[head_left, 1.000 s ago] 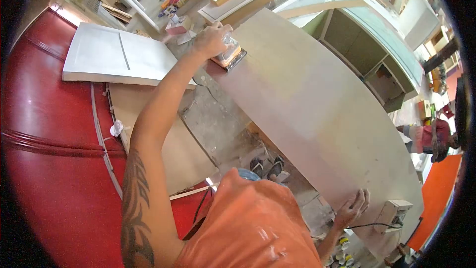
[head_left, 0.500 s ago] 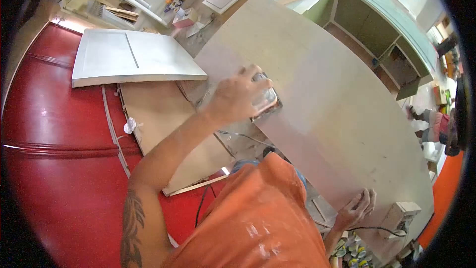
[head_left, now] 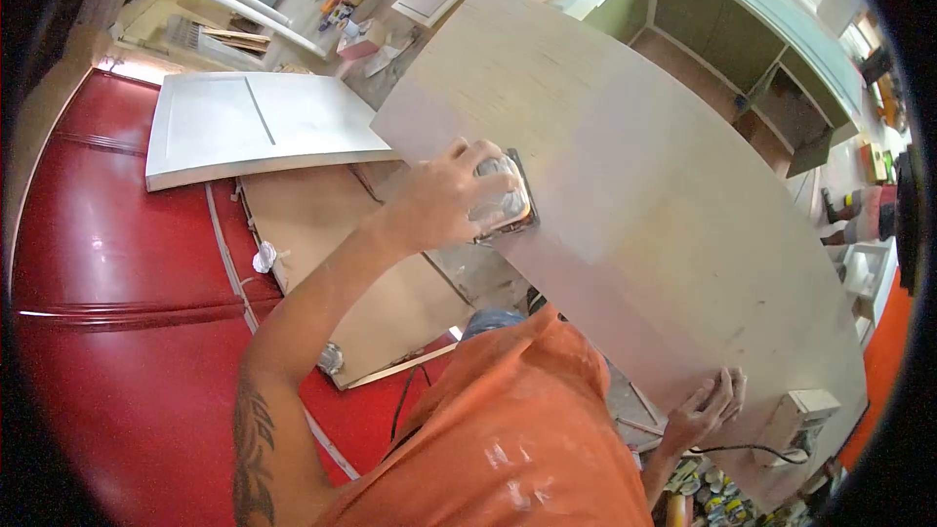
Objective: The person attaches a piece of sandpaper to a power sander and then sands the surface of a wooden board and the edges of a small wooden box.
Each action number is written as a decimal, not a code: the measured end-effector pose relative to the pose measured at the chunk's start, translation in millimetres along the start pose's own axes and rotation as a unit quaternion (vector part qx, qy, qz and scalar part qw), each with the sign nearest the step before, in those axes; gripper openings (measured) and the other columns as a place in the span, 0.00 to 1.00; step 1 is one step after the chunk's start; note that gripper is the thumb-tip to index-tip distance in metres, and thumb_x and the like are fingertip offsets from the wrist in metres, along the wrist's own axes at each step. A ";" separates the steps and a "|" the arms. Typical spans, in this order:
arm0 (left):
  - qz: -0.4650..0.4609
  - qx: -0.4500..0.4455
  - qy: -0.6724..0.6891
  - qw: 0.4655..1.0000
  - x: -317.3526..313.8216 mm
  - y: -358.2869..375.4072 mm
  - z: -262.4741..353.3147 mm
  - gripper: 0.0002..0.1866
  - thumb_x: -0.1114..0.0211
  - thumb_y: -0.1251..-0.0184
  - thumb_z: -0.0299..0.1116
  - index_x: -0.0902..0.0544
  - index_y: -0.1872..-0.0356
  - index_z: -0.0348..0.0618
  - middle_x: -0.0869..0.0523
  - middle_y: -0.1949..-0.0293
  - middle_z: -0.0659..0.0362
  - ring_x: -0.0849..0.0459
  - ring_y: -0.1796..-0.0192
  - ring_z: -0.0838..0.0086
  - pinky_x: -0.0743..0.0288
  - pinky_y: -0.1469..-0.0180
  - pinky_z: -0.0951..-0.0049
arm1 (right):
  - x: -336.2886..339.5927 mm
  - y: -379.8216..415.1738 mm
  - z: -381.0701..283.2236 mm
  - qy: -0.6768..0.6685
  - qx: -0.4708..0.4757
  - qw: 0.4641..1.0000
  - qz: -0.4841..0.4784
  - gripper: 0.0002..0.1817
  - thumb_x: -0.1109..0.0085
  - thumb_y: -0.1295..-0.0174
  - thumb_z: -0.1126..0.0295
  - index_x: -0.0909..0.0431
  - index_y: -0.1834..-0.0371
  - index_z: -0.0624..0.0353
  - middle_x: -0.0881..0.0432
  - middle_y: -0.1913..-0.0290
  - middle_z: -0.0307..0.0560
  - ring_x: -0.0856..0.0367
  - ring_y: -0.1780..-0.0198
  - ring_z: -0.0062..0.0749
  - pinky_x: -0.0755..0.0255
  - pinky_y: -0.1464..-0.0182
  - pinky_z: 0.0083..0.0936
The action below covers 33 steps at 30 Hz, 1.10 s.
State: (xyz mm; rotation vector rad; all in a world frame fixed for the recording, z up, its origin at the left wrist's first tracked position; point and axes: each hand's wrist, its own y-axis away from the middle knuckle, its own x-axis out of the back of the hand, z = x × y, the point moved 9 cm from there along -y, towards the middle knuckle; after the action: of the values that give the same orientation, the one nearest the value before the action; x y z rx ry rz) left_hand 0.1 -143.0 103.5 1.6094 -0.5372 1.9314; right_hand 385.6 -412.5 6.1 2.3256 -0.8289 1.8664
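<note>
A large pale wooden panel (head_left: 673,215) lies in front of me, with a lighter, dusty band across its middle. My left hand (head_left: 451,193) is wrapped over a grey palm sander (head_left: 506,197), which rests at the panel's near left edge. The palm covers part of the tool. My right hand (head_left: 709,404) lies on the panel near its lower edge, fingers stretched out and nothing in them. To the right of that hand sits a box-shaped socket block (head_left: 802,420) with a dark cord running to it.
At left, a white panel (head_left: 264,127) lies over a brown board (head_left: 351,283) on red glossy panels (head_left: 127,381). An open cabinet carcass (head_left: 722,49) stands behind the work panel. Another person's legs (head_left: 861,217) show at far right. Several cans (head_left: 717,493) stand below right.
My left hand and the sander have shifted slightly left along the panel's near edge. The view has turned a little. My right hand stays nearly in place.
</note>
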 end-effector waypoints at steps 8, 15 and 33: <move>0.034 0.115 -0.021 0.993 20.4 -10.7 -118.7 0.23 0.24 0.39 0.41 0.20 0.45 0.53 0.22 0.43 0.53 0.19 0.40 0.50 0.22 0.38 0.53 | -1.0 0.3 6.8 0.000 -0.001 1.000 0.000 0.15 0.46 0.23 0.70 0.19 0.40 0.63 0.22 0.32 0.58 0.28 0.28 0.54 0.36 0.27 0.48; 0.055 0.208 -0.088 0.973 35.0 -18.3 -220.6 0.27 0.26 0.38 0.47 0.22 0.40 0.52 0.20 0.41 0.51 0.20 0.37 0.49 0.24 0.35 0.52 | 0.6 1.8 9.4 -0.035 -0.011 0.999 0.019 0.15 0.46 0.23 0.71 0.19 0.40 0.62 0.22 0.32 0.58 0.28 0.28 0.53 0.36 0.27 0.48; 0.090 0.120 -0.019 0.989 -16.6 -10.2 51.4 0.20 0.27 0.37 0.49 0.16 0.48 0.53 0.22 0.49 0.51 0.17 0.46 0.53 0.14 0.53 0.52 | 1.8 4.5 -2.1 -0.027 0.019 0.999 -0.003 0.14 0.48 0.22 0.71 0.19 0.40 0.63 0.24 0.32 0.58 0.30 0.27 0.54 0.38 0.27 0.49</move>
State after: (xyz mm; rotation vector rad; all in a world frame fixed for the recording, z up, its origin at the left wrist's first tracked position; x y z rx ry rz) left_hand 47.3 -170.2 96.9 1.8024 -0.4955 2.1710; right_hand 382.1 -416.3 7.0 2.4082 -0.7973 1.8395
